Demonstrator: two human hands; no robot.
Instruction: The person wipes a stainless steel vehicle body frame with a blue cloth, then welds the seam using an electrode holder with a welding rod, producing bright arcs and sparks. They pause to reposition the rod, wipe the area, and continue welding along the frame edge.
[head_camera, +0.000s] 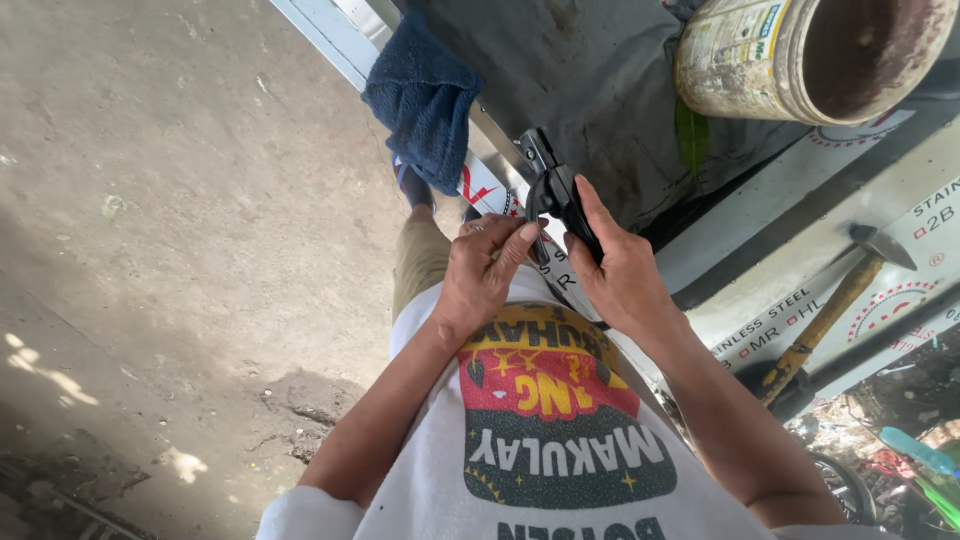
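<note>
Gripping one black hand tool (556, 192), right hand (620, 270) wraps its handles; left hand (480, 275) pinches at the lower part with fingertips. Tool sits over the edge of one steel sheet (800, 250). Beyond: one hammer (840, 300) lying on the sheet, one blue towel (425, 100), one dirty bucket (800, 50) on its side.

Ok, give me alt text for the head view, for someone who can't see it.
Both hands hold a black hand tool over a metal strip: the right hand grips its body, the left hand pinches near it. A blue towel drapes nearby, with a hammer and a dirty bucket to the right.
</note>
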